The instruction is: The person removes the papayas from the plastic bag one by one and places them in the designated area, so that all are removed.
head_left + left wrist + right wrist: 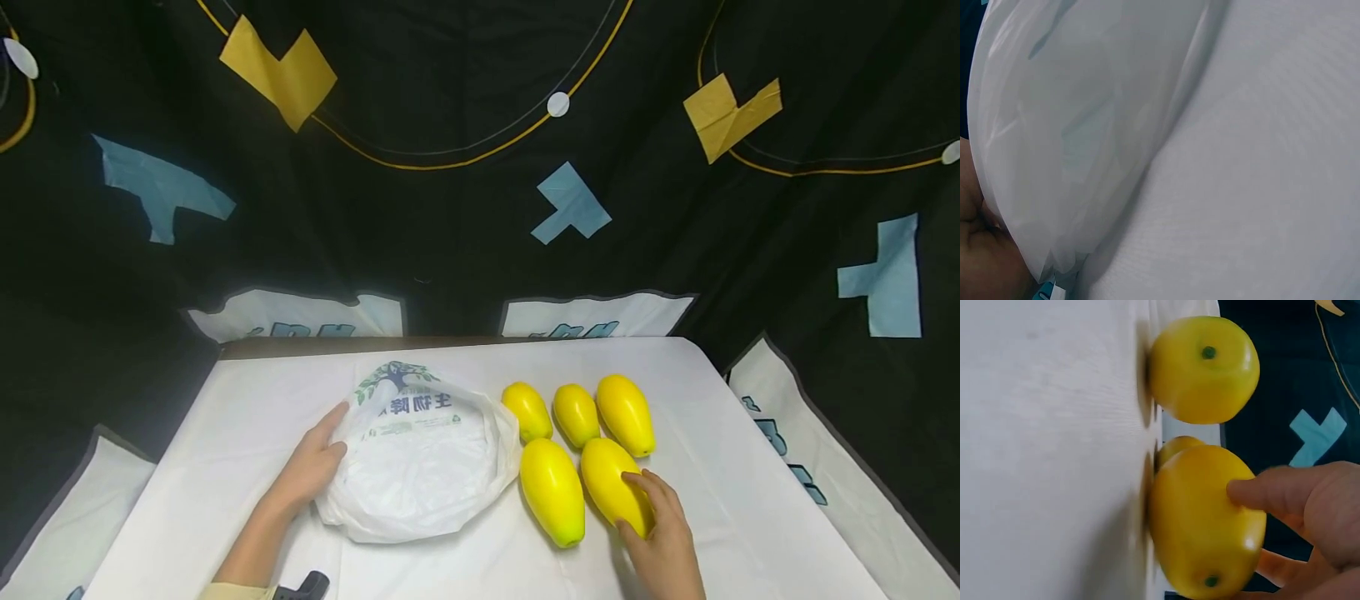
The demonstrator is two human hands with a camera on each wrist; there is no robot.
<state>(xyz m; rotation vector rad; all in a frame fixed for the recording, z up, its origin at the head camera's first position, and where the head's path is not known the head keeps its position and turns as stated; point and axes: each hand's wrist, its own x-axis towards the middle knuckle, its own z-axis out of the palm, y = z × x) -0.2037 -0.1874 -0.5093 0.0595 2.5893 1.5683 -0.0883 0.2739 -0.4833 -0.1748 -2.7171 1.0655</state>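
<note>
A white plastic bag (427,475) with green and blue print lies on the table, its mouth spread. My left hand (311,462) holds the bag's left edge; some of its fingers are hidden by the film. On the right, my right hand (662,533) grips a smooth yellow mango (606,475), thumb on one side and fingers on the other. In the right wrist view this mango (1200,512) appears to lie on the table. Beside it lies another mango (552,492). Behind these two are three more: a left one (527,411), a middle one (576,414) and a right one (626,414).
The white-covered table (750,500) ends at a brown back edge (360,344). A black cloth (450,233) with gold and blue patches hangs behind it. A dark strap device (303,586) is at my left wrist.
</note>
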